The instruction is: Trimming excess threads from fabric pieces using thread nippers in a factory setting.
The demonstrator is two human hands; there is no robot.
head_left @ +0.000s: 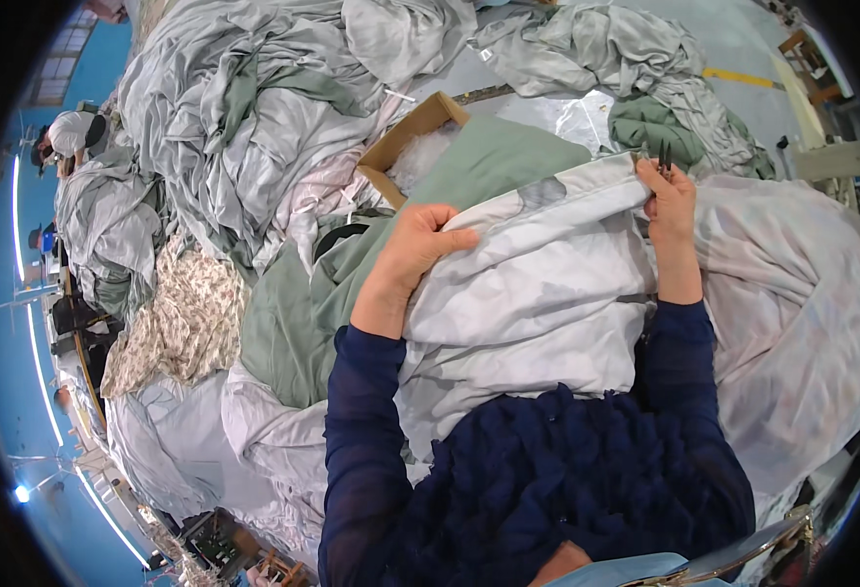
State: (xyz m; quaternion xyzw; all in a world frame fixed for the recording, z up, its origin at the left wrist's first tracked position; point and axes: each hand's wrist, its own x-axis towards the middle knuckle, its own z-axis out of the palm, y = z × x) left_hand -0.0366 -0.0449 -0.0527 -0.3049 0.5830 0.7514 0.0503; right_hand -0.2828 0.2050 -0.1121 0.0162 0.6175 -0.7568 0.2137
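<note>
A white cloth with grey print (538,323) spreads across in front of me, its folded, hemmed upper edge stretched between my hands. My left hand (418,252) grips that edge, thumb on top and fingers behind the cloth. At the other end, my right hand (669,201) pinches the corner of the hem. Two dark pointed blades of what look like thread snips (665,157) stick up from the right fingers; their handle is hidden in the hand. Green fabric (494,161) lies just beyond the cloth and down its left side.
An open cardboard box (410,142) with clear plastic inside stands beyond my left hand. Large heaps of grey-green cloth (244,88) rise at the far left, with brown-patterned cloth (176,323) nearer. Pale pinkish fabric (782,293) is piled right. Another person (73,132) is far left.
</note>
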